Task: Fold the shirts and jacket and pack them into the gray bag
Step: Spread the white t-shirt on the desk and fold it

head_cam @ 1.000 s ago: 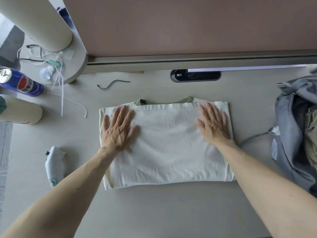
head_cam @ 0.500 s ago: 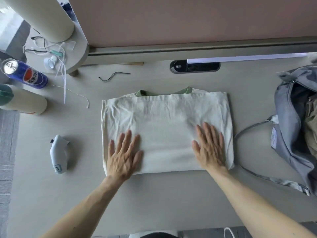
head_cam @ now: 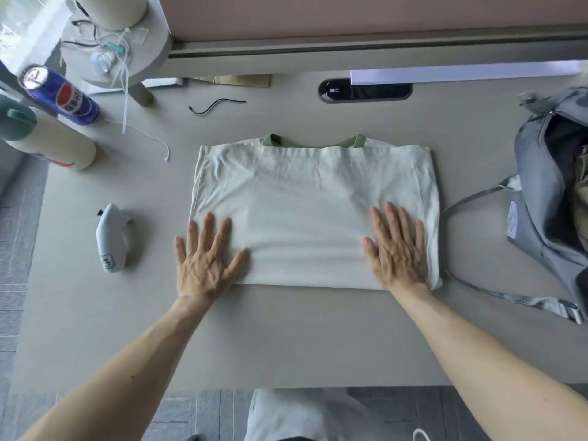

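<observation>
Gray desk (head_cam: 286,338) fills the frame | folded cream shirt (head_cam: 313,205) lies flat at center, green collar toward the top | left hand (head_cam: 205,262) flat, fingers spread, pressing its lower left corner | right hand (head_cam: 396,249) flat, fingers straight, pressing its lower right | gray bag (head_cam: 541,198) gaping at right edge | blue can (head_cam: 60,95) upper left

The white handheld device (head_cam: 111,243) bears a 3; the label on the blue can (head_cam: 68,101) is unreadable.
</observation>
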{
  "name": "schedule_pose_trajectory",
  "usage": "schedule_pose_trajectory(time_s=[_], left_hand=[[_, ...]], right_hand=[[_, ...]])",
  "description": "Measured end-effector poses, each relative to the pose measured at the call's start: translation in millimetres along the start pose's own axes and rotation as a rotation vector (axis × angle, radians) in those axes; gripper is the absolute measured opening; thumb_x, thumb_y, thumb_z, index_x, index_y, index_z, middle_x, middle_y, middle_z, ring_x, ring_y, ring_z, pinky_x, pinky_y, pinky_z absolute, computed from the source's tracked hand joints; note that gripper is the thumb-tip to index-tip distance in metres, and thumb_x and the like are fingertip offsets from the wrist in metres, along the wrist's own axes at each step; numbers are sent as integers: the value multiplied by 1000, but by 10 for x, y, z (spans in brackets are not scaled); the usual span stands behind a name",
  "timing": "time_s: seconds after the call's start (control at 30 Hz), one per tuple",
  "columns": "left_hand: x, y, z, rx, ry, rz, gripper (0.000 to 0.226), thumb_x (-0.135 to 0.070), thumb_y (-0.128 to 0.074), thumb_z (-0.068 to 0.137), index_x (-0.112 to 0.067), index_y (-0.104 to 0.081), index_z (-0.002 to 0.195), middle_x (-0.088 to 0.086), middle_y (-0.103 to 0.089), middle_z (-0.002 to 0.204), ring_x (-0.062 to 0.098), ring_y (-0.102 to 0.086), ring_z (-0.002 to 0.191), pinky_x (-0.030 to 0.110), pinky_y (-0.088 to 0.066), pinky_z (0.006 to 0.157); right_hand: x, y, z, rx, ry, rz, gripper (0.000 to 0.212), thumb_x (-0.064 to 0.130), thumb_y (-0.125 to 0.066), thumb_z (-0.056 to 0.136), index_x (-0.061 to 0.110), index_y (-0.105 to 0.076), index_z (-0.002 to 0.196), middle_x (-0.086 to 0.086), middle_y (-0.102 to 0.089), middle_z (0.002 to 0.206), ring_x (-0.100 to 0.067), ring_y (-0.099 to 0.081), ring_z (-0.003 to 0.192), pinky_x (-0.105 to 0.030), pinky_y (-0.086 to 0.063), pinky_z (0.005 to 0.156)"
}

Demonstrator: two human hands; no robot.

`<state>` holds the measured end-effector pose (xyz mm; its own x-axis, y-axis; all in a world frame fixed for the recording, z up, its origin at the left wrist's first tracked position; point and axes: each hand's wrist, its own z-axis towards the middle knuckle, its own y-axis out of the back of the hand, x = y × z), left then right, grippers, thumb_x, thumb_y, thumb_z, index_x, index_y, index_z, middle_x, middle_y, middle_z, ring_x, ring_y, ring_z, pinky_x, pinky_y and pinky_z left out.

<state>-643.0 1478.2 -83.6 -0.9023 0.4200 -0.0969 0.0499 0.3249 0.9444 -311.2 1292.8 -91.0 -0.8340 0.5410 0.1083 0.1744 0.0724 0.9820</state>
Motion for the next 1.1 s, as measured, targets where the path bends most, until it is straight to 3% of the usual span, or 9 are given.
schedule_pose_trajectory(time_s=[0.37,0.5,0.67,0.77,0.87,0.97,1.1], left_hand=[[211,-281,-1146,77,48,-69,75,-80,-8,88,-50,15,153,-14,24,162,16,19,152,49,7,123],[351,-344,-1517,90,95,-80,78,-81,-3,86,-46,19,153,-16,24,162,17,17,152,51,3,124],[416,-339,-1580,120,73,-77,82,-83,-1,84,-43,18,154,-14,24,163,18,18,152,52,5,123],[351,-257,-1576,59,54,-53,86,-77,-10,87,-32,-3,160,-7,10,167,20,6,154,52,5,123],[116,-126,-1485,-67,-2,-76,77,-67,-21,91,-21,-30,152,4,-9,168,22,-5,154,51,5,123],[-273,-73,-1246,-58,-137,-70,72,-66,-16,94,-34,-14,159,-5,5,168,19,6,155,49,8,123],[-619,-104,-852,59,-246,-47,68,-70,-13,96,-46,8,156,-15,20,164,19,16,153,58,13,120]], right_hand=[[-71,-114,-1029,29,47,20,65,51,-19,98,24,-20,156,-2,-15,164,-23,-15,151,-51,-16,120],[-295,-110,-1329,23,-34,47,64,51,-19,97,25,-28,155,-3,-21,163,-25,-20,149,-51,-17,119],[-417,-156,-1414,31,-76,61,64,49,-15,97,25,-24,155,-2,-17,164,-21,-14,150,-52,-10,120],[-337,-133,-1389,20,-98,61,66,49,-15,96,22,-26,155,-4,-18,163,-21,-13,150,-54,-5,120],[-107,-24,-1372,-33,-75,79,64,46,-20,96,19,-34,152,-9,-26,161,-28,-21,149,-55,-7,120],[300,62,-1290,-45,31,92,63,45,-23,95,22,-34,152,-9,-27,160,-30,-22,148,-55,-9,119],[653,-1,-1064,26,87,57,63,47,-19,95,27,-28,154,-5,-19,163,-28,-17,150,-54,-9,120]])
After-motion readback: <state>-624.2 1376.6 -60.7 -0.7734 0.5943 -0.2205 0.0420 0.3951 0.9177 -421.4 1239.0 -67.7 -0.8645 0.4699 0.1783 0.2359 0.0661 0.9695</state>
